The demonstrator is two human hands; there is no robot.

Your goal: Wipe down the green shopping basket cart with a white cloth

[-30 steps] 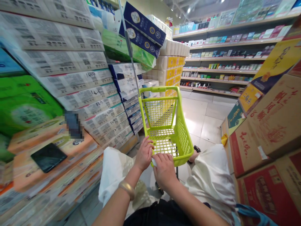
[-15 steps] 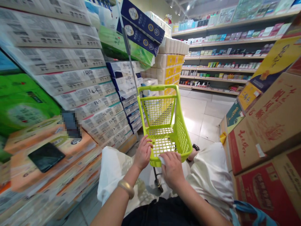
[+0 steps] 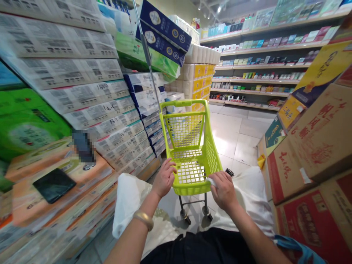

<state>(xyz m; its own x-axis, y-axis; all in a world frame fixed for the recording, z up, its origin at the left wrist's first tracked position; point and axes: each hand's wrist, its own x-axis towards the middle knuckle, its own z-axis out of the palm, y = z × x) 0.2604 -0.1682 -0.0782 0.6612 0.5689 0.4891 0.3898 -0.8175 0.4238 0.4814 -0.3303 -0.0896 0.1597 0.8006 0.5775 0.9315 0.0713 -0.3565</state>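
A lime-green plastic shopping cart with a lattice basket stands between my knees, on small dark wheels. The basket holds nothing, and the floor shows through its grid. At its near left corner, my left hand is closed over the rim, a gold bangle on the wrist. My right hand is at the near right corner, fingers curled around a white tissue pressed against the rim. Most of the tissue is hidden under the fingers.
Stacked packs of paper goods rise on the left. A dark phone and a pixelated object lie on orange packs. Cardboard cartons line the right. Shelves of small boxes stand beyond the tiled floor.
My right hand has slid right along the near rim to the right corner with the tissue. My left hand stays at the left corner. Both front wheels now show.
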